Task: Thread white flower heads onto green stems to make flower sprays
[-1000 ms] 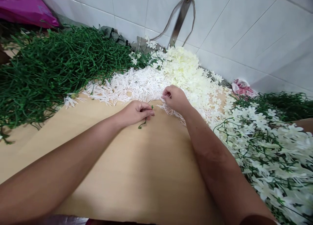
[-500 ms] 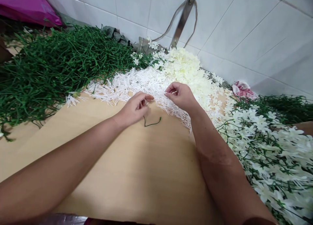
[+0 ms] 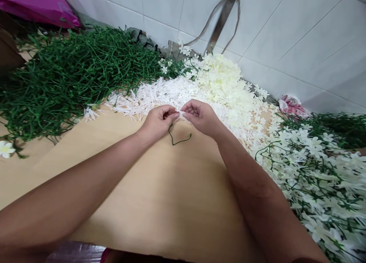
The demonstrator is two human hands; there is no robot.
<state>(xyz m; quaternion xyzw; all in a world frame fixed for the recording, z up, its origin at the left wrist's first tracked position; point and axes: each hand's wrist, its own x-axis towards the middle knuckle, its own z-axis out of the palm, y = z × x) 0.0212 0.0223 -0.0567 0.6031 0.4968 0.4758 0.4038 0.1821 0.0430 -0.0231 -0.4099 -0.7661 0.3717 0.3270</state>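
My left hand (image 3: 158,122) is closed in a pinch on a thin green artificial flower stem (image 3: 181,141), whose bent length hangs below the fingers over the cardboard (image 3: 148,186). Fingertip to fingertip with it, my right hand (image 3: 203,118) pinches a small white stamen piece (image 3: 180,112). Where stem and stamen meet is mostly covered by the fingers. Just behind both hands lies a pile of white stamen pieces (image 3: 166,89). A heap of loose cream petals (image 3: 223,76) adjoins it on the right.
Green stems (image 3: 85,64) are heaped at the left. Assembled white flowers with stems (image 3: 314,171) fill the right side. A tiled wall (image 3: 265,30) closes off the back, with a metal strap-like piece (image 3: 223,19) leaning there. A pink bag (image 3: 37,5) sits far left.
My right hand has moved left and down from the stamen pile to meet my left fingertips. The left hand still holds the stem. The whole view has shifted slightly.
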